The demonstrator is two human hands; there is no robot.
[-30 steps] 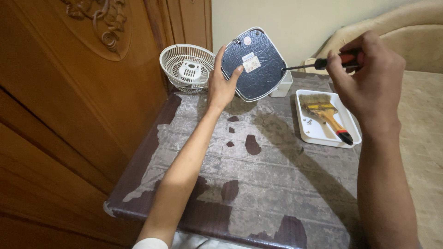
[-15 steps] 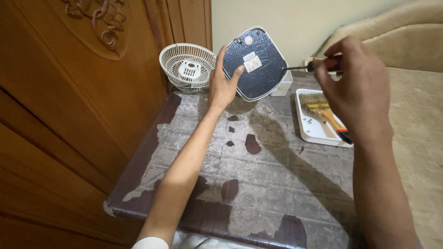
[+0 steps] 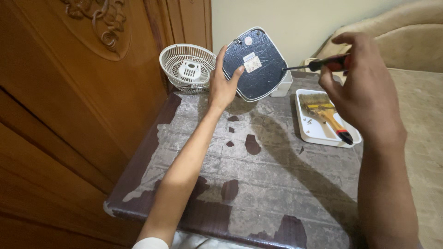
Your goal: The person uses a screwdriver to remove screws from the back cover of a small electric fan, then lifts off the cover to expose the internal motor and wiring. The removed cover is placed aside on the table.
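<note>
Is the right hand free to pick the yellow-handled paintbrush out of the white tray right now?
Probably not: the right hand grips a screwdriver, though the paintbrush lies uncovered in the tray.

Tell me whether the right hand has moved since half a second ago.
Yes. The right hand shifted slightly rightward, uncovering more of the white tray.
</note>
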